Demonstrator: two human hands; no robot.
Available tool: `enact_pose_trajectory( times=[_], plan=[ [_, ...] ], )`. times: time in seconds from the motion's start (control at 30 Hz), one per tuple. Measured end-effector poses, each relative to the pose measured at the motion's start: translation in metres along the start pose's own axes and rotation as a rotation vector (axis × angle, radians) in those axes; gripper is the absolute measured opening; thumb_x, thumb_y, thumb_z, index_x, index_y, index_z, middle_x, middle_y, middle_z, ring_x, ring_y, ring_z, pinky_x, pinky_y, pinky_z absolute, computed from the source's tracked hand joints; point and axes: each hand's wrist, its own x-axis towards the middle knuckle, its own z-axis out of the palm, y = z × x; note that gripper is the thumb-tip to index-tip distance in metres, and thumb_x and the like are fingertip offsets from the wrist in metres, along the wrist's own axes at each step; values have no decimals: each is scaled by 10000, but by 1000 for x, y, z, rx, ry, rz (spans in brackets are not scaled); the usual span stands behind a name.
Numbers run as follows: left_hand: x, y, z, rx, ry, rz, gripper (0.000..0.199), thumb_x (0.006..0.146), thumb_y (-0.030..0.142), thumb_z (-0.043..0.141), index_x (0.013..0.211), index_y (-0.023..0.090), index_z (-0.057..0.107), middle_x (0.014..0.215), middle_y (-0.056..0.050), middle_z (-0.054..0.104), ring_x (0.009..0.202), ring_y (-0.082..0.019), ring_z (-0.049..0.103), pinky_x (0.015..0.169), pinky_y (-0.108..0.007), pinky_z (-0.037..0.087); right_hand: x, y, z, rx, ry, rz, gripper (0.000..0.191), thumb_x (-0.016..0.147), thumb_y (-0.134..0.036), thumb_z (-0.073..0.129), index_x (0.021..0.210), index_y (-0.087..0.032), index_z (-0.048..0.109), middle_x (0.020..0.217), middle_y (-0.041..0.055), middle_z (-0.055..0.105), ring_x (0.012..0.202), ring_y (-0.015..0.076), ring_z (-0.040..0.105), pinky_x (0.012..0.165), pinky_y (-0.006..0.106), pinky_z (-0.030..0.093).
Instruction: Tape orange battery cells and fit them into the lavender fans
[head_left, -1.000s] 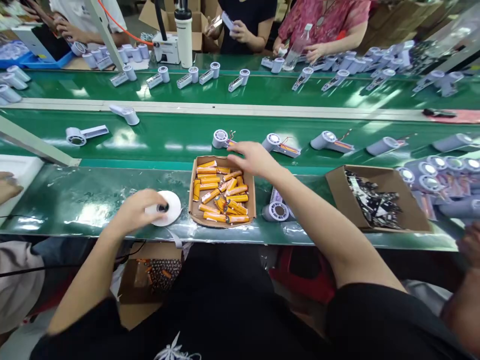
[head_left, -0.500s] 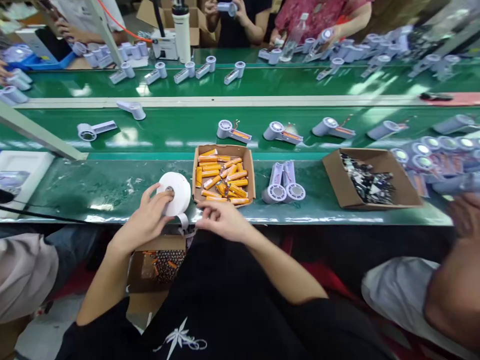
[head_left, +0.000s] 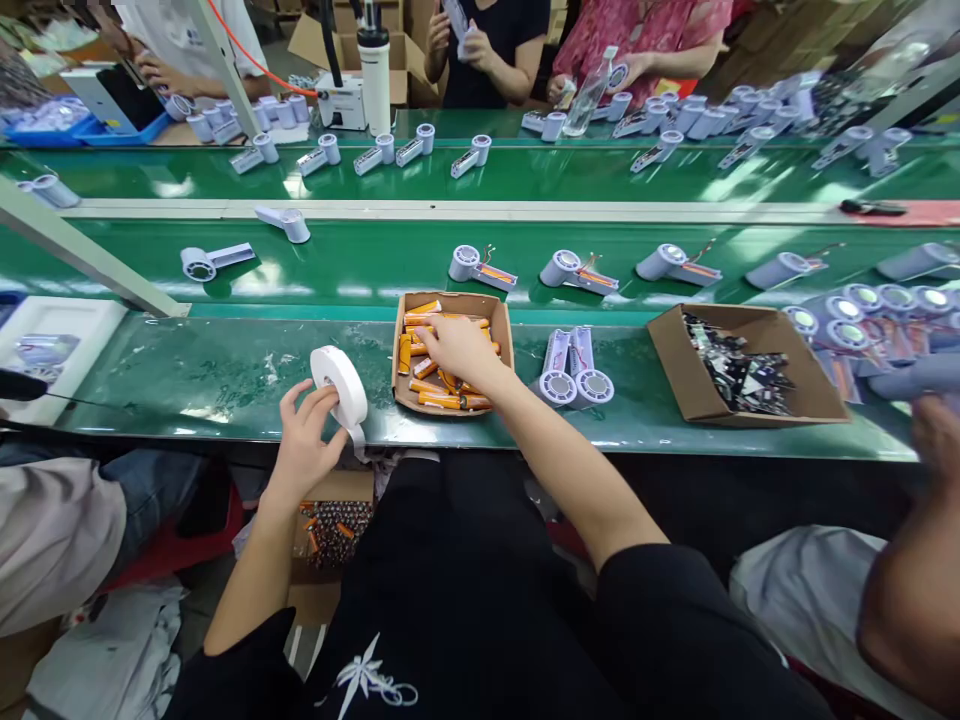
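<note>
My left hand [head_left: 306,440] grips a roll of white tape [head_left: 346,388], its fingers at the core. The roll stands tilted on its edge near the bench front, and a loose strip hangs from its lower side. Over a shallow cardboard box [head_left: 397,385] my right hand [head_left: 463,352] reaches down among orange-wrapped cylindrical batteries [head_left: 439,399]. Its fingertips are mostly hidden, so whether a battery is between them cannot be made out. Two pale lilac fan-shaped housings [head_left: 558,386] lie side by side just right of that box.
A cardboard box of small dark circuit boards [head_left: 742,375] stands farther right, beside piled housings [head_left: 847,325]. Beyond the bench, a green conveyor [head_left: 360,255] carries several housings. A white foam tray [head_left: 97,330] lies at left. Co-workers sit on both sides and opposite.
My right hand has moved from the tape's loose end up and right into the battery box. My left hand has tipped the tape roll more upright.
</note>
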Motion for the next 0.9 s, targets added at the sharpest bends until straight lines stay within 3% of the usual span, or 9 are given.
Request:
enact_pose_trajectory(
  times=[0.13,0.27,0.4,0.5,0.63,0.77,0.9],
  plan=[
    [2,3,8,-22,-45,7,385,971,154,663,1350,205,615,1371,-148,725,1437,-368,510,1188,-576,473,30,1,14,27,-154,-70,372,1132,-408,532,1206,-163,802,1286,179,814,1192,330,756,1068,417,533],
    [7,4,10,0,-60,40,373,969,157,666,1338,208,660,1315,-134,750,1383,-356,537,1179,-571,473,27,8,27,156,-142,-152,272,1046,-338,698,1234,-162,785,1220,131,818,1096,272,762,1040,393,561],
    [15,12,0,53,-76,81,381,955,123,687,1319,230,729,1251,-119,769,1345,-351,548,1175,-575,469,0,21,17,614,94,-241,368,1045,-277,645,1392,-187,728,1127,66,798,951,207,732,952,373,602],
    [20,22,-10,110,-126,92,444,955,86,679,1362,248,750,1277,-119,765,1399,-375,490,1152,-563,501,-35,23,3,777,205,-304,456,1079,-345,584,1510,-227,670,1186,56,792,1004,206,738,976,381,614],
    [26,33,-16,192,-161,160,577,964,34,648,1478,289,708,1308,-83,776,1464,-370,420,1138,-497,540,-78,11,-3,659,130,-355,442,1058,-295,584,1472,-242,731,1349,81,804,1217,270,759,1112,442,587],
    [33,40,-19,248,-176,235,649,963,2,637,1539,299,667,1336,-45,784,1457,-341,432,1179,-464,523,-94,5,-1,585,117,-328,469,1076,-256,536,1512,-236,709,1396,96,797,1305,293,749,1150,456,575],
    [38,50,-24,305,-208,281,599,973,21,657,1515,274,689,1344,-34,784,1368,-328,487,1194,-459,506,-99,17,-1,653,62,-280,503,1051,-328,631,1536,-208,678,1254,102,844,1164,289,797,1087,453,611]
  ],
)
